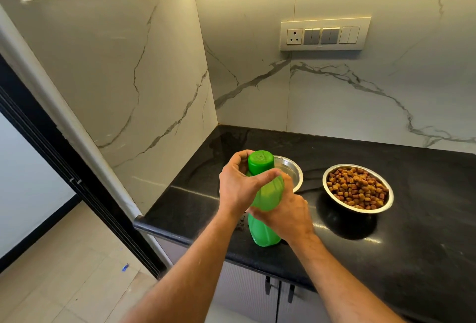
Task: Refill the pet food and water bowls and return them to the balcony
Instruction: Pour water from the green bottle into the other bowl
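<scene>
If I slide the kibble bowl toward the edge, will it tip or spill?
Probably not tip: the bowl looks wide and low. It may slide easily, steel on the polished counter. The kibble sits near the rim, so a jerk could spill some.

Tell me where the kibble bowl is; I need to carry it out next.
The kibble bowl sits on the black counter, right of the green bottle and the other steel bowl.

Veined marble walls [128,65] meet a black counter [425,232] — switch panel [325,35], beige tiled floor [64,271].
</scene>
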